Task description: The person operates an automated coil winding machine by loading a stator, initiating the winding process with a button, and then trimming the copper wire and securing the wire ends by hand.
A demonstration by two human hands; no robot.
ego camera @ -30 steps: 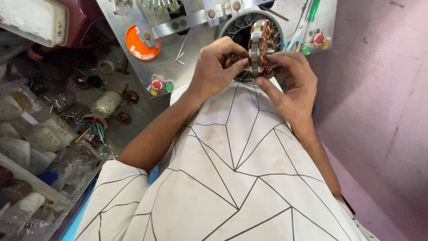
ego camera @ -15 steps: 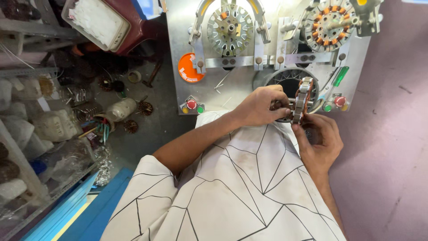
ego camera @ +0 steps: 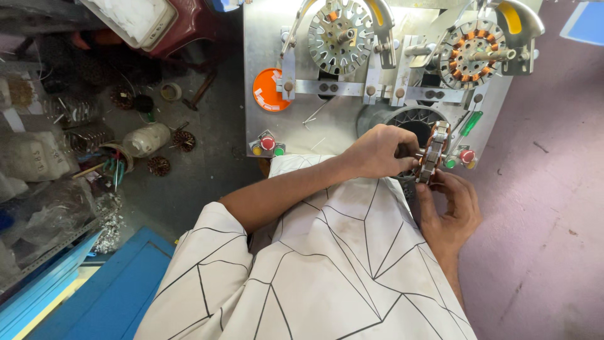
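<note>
Gripped edge-on between left hand (ego camera: pixel 377 151) and right hand (ego camera: pixel 450 211), a wound stator (ego camera: pixel 431 154) is held before the winder (ego camera: pixel 327 126). Beyond the grip, one spindle carries a wound stator (ego camera: pixel 469 53), another a bare core (ego camera: pixel 340 34); winding seems partly done.

Three stators (ego camera: pixel 433 153), two hands (ego camera: pixel 377 151)

Stator core (ego camera: pixel 433 153): ring-shaped stack of grey metal laminations with copper-orange wire windings, held upright on edge, its rim facing the camera. Left-hand fingers (ego camera: pixel 402 150) press its left face; right-hand fingers (ego camera: pixel 426 192) grip it from below, touching the lower rim. It sits between both sets of fingers, above the white patterned cloth.
</note>
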